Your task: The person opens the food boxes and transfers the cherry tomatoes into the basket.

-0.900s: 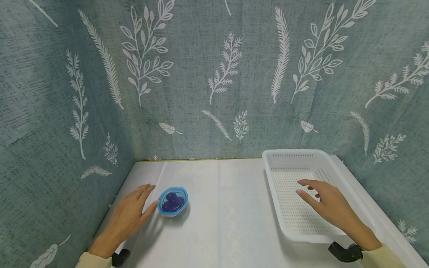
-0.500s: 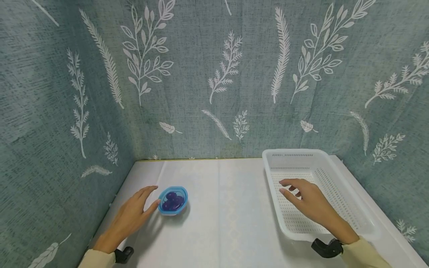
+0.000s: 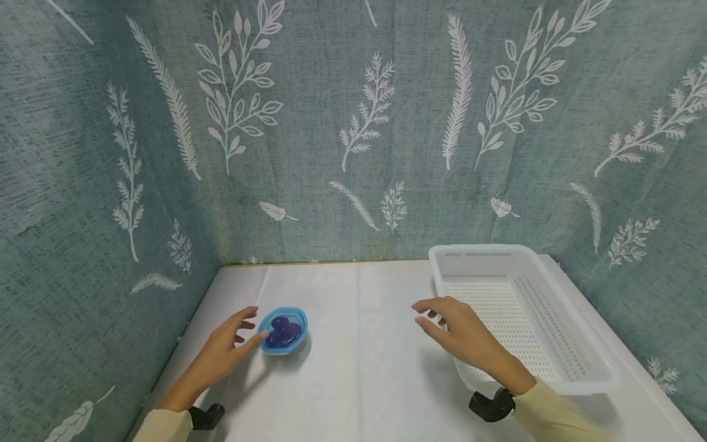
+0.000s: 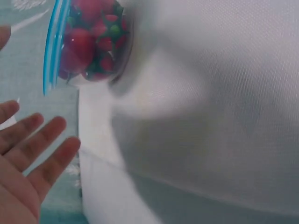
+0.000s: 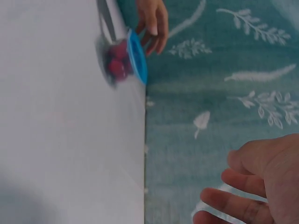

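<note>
A small clear tub (image 3: 284, 332) with a blue lid stands on the left of the white table. Through its side in the left wrist view, the tub (image 4: 96, 44) shows red round pieces with green bits, like toy strawberries or tomatoes; through the lid they look purple. My left hand (image 3: 216, 353) is at the tub's left, fingers spread and thumb tip overlapping the lid's rim. Held in the air by the basket's left side, my right hand (image 3: 466, 334) has loosely bent fingers and nothing in it. In the right wrist view that hand (image 5: 261, 182) appears at the lower right.
A white perforated plastic basket (image 3: 480, 250) sits on the right of the table (image 3: 359, 374); my right forearm passes over its near left corner. Green leaf-patterned cloth (image 3: 331, 123) rises behind the table and along both sides.
My right hand has swept left, from over the basket to beyond its left rim. My left hand has shifted slightly right, its fingers bending a little more. Tub and basket stay put.
</note>
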Action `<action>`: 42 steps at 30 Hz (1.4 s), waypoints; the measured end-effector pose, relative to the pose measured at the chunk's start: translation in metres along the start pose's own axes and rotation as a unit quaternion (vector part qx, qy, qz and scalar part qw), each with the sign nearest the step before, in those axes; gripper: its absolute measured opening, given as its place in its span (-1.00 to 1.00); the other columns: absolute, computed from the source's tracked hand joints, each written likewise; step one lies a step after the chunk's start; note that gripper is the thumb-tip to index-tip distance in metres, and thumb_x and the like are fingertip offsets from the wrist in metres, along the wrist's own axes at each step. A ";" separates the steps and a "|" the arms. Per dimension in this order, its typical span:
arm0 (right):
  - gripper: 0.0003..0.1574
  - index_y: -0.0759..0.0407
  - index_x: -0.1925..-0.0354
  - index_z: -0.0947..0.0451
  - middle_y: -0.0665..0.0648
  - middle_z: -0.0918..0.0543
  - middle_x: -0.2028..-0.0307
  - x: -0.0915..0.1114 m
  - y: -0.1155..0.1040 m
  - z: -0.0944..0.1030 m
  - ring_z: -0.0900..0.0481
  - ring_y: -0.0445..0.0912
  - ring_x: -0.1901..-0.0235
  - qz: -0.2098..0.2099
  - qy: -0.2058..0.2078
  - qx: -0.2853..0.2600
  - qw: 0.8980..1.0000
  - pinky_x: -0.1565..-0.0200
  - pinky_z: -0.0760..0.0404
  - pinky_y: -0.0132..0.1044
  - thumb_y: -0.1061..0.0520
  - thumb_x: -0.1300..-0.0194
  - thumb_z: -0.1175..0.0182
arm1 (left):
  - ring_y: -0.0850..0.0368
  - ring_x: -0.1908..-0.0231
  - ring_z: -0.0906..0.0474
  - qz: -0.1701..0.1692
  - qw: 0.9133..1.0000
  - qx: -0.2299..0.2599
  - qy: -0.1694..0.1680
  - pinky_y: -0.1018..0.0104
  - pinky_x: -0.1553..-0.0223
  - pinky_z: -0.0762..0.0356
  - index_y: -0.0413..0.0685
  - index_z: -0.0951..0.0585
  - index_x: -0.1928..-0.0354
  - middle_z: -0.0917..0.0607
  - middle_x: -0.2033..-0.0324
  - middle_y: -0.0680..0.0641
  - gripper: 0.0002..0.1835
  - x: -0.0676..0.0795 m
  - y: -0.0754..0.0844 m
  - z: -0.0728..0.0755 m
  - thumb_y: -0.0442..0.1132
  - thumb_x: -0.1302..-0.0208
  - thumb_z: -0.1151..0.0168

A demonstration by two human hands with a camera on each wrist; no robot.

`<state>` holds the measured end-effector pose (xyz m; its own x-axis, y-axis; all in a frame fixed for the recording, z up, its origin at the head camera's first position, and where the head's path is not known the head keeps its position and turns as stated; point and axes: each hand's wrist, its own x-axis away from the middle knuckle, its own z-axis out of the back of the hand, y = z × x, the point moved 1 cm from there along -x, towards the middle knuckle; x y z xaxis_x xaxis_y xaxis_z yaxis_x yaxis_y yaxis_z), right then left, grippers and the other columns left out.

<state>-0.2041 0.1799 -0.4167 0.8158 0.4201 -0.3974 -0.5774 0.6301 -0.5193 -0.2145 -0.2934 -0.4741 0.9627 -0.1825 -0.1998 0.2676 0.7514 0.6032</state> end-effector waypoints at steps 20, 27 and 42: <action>-0.71 0.08 -0.12 -0.68 0.01 -0.73 -0.03 -0.040 -0.048 -0.068 -0.65 -0.04 0.09 0.070 -0.069 -0.049 0.994 0.12 -0.65 -0.25 0.12 -0.49 -0.25 | -0.21 -0.21 -0.54 0.033 0.993 0.105 -0.048 0.01 -0.09 -0.59 -0.13 -0.16 -0.58 -0.45 -0.37 -0.28 0.06 -0.006 -0.023 -0.019 0.09 -0.20 -0.52; -0.72 0.09 -0.10 -0.68 0.02 -0.74 0.02 -0.049 -0.064 -0.091 -0.65 -0.02 0.09 0.086 -0.093 -0.049 0.991 0.10 -0.60 -0.33 0.13 -0.48 -0.26 | -0.15 -0.16 -0.58 0.031 0.991 0.114 -0.062 0.03 -0.06 -0.61 -0.07 -0.14 -0.59 -0.42 -0.38 -0.30 0.08 -0.007 -0.022 -0.024 0.10 -0.19 -0.54; -0.68 0.06 -0.12 -0.69 -0.06 -0.71 -0.03 -0.070 -0.081 -0.150 -0.64 -0.20 0.10 0.118 -0.114 0.002 0.987 0.03 -0.53 -0.48 0.07 -0.44 -0.32 | -0.15 -0.16 -0.55 0.048 0.985 0.136 -0.095 0.03 -0.07 -0.58 0.03 -0.05 -0.63 -0.33 -0.45 -0.30 0.16 -0.011 -0.022 -0.030 0.07 -0.14 -0.57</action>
<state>-0.2190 0.0015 -0.4600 0.6456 0.6903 -0.3266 -0.7519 0.4999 -0.4298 -0.2323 -0.2890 -0.5084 0.9671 -0.2544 0.0009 0.1512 0.5775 0.8023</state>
